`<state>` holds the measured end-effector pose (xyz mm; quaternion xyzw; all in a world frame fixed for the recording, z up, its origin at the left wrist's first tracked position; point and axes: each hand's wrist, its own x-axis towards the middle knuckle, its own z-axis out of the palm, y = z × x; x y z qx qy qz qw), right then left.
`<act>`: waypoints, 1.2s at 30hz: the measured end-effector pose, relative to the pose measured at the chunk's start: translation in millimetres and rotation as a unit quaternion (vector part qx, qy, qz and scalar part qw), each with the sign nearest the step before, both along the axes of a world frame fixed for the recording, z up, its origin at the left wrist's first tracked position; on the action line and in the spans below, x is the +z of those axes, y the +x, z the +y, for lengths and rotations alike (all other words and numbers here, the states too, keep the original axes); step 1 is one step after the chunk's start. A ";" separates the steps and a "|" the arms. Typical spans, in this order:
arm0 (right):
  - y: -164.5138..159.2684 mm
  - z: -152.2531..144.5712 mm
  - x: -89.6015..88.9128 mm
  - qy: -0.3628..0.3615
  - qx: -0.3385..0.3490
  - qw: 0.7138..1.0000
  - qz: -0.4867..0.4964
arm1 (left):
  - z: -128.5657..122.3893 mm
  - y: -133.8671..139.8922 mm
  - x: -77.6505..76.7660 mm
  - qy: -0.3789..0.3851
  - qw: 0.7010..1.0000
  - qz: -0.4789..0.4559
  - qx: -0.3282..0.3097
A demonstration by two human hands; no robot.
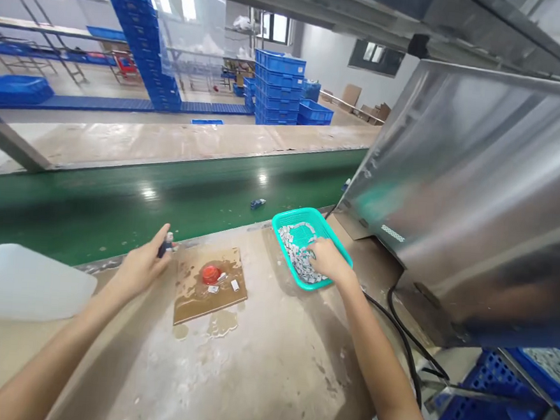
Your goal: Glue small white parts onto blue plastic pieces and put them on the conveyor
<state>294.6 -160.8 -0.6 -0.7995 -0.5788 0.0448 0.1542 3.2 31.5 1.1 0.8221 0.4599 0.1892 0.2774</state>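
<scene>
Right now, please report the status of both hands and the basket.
Left hand holding small dark part. Right hand in turquoise basket, at whitish pieces. Wet board between hands.

The bench (pixel 259 368) bears a basket (pixel 309 286) and board (pixel 197 308).

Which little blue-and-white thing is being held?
The little blue-and-white thing in the left hand; those on the green belt lie untouched.

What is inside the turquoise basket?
The basket holds many small whitish-grey pieces, with bare mesh floor showing near the middle. The right hand is at the pieces, hiding whatever lies directly beneath it.
</scene>
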 end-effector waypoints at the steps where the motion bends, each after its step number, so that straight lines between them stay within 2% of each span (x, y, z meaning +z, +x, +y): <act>1: 8.1 -6.2 -4.7 -0.011 -0.012 1.000 0.003 | 12.1 1.6 -2.3 0.030 0.998 0.057 -0.005; 4: 14.8 -13.5 -17.5 -0.012 -0.034 0.999 0.016 | 43.0 18.3 -8.2 0.073 0.985 0.149 0.043; 6: 12.2 -11.7 -23.8 -0.006 -0.046 0.999 0.026 | 54.6 38.4 -8.2 0.058 0.975 0.191 0.093; 8: 9.7 -9.4 -28.2 0.007 -0.055 0.998 0.041 | 58.5 63.6 -4.7 0.042 0.969 0.220 0.106; 10: 9.3 -8.9 -31.1 0.026 -0.063 0.996 0.059 | 57.2 92.9 -1.4 0.052 0.971 0.220 0.075; 14: 12.4 -10.9 -34.1 0.079 -0.079 0.990 0.090 | 50.8 154.0 -6.3 0.051 0.983 0.169 -0.056; 17: 14.4 -11.9 -35.2 0.123 -0.092 0.981 0.118 | 47.4 183.9 -12.9 0.031 0.988 0.128 -0.083; 19: 16.3 -12.9 -35.9 0.152 -0.099 0.974 0.139 | 45.8 189.7 -11.9 0.011 0.992 0.096 -0.078; 22: 20.6 -15.4 -37.3 0.194 -0.106 0.960 0.173 | 39.9 177.5 -3.3 -0.029 0.997 0.026 -0.066; 26: 17.0 -15.6 -34.7 0.232 -0.093 0.940 0.230 | 8.3 130.9 9.3 -0.104 0.990 -0.090 -0.037; 28: 3.2 -12.9 -29.0 0.248 -0.045 0.927 0.278 | -19.3 99.5 14.3 -0.158 0.977 -0.140 -0.037; 29: -7.3 -11.1 -25.1 0.254 -0.007 0.918 0.305 | -34.6 83.7 16.5 -0.217 0.956 -0.188 -0.057; 31: -33.6 -8.1 -15.7 0.251 0.077 0.901 0.346 | -65.0 55.9 20.4 -0.276 0.937 -0.190 -0.092; 33: -62.2 -6.9 -6.2 0.225 0.146 0.900 0.344 | -91.2 36.4 22.8 -0.240 0.951 -0.162 -0.110; 36: -97.7 -7.9 4.8 0.184 0.224 0.911 0.292 | -117.5 22.7 21.3 -0.196 0.963 -0.129 -0.136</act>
